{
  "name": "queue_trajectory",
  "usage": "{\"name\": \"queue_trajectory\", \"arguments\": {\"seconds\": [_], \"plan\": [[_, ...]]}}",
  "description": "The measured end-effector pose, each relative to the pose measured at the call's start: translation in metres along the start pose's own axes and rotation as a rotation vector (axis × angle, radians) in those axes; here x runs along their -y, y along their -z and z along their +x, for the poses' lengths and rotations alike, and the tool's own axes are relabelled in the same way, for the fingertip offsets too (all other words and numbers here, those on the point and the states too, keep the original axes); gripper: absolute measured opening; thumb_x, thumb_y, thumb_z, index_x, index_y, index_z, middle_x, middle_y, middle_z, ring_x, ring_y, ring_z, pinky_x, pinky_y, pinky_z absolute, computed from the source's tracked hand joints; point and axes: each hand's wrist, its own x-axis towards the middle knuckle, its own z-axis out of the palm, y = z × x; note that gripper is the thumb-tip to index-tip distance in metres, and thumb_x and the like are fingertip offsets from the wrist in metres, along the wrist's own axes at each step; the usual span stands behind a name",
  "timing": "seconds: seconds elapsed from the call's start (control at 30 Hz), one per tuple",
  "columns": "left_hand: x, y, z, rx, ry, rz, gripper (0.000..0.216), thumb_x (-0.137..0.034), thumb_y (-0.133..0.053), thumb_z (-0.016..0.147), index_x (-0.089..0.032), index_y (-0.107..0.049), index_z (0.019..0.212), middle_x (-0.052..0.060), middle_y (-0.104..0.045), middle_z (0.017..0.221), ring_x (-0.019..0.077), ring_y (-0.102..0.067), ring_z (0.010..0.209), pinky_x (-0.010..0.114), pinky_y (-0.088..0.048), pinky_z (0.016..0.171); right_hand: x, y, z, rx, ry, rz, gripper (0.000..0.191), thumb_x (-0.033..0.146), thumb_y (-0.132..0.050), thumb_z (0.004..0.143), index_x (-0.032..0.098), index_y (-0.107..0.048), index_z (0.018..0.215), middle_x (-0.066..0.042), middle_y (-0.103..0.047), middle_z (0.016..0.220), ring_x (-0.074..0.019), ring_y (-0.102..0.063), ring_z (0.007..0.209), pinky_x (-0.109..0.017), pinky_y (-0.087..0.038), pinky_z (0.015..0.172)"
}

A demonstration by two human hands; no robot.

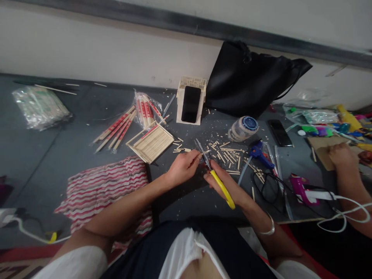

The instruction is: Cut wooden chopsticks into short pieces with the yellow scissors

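Observation:
My right hand (222,182) is closed around the yellow handles of a pair of scissors (218,182), whose blades point up and to the left. Close beside the blades, my left hand (184,166) pinches a small wooden stick (205,151) that lies across them. Short cut stick pieces (228,154) are scattered just beyond my hands. Left of them rests a small tray-like frame (152,142) made of thin sticks with raised sides.
A striped cloth (107,193) lies near my left forearm. Behind stand a jar (243,128), a phone (191,104) on a stick-built stand, and a black bag (252,79). A blue glue gun (261,155) lies right; another person's hand (344,155) rests on cardboard.

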Motion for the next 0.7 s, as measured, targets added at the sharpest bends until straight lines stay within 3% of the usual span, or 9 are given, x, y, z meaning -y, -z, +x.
{"name": "queue_trajectory", "arguments": {"seconds": [0.27,0.7], "plan": [[0.0020,0.0009,0.0023,0.012,0.046,-0.143,0.027,-0.027,-0.044,0.097,-0.017,-0.063,0.080,0.000,-0.062,0.068,0.0109,-0.055,0.060,0.021,-0.044,0.059,-0.0012,0.0059,0.0029,0.037,0.027,-0.015,0.023,0.024,-0.051,0.089,0.021,-0.056,0.111,0.002,-0.057,0.080,-0.0127,-0.053,0.068,-0.026,-0.048,0.066],[-0.0012,0.0037,0.0030,0.046,0.138,-0.127,0.029,-0.028,-0.044,0.096,-0.018,-0.055,0.072,-0.003,-0.054,0.061,0.0102,-0.051,0.058,0.021,-0.041,0.058,0.0034,0.0042,0.0055,0.035,0.016,-0.028,0.018,0.022,-0.049,0.087,0.021,-0.054,0.105,0.004,-0.057,0.074,-0.0118,-0.052,0.061,-0.027,-0.043,0.063]]}}
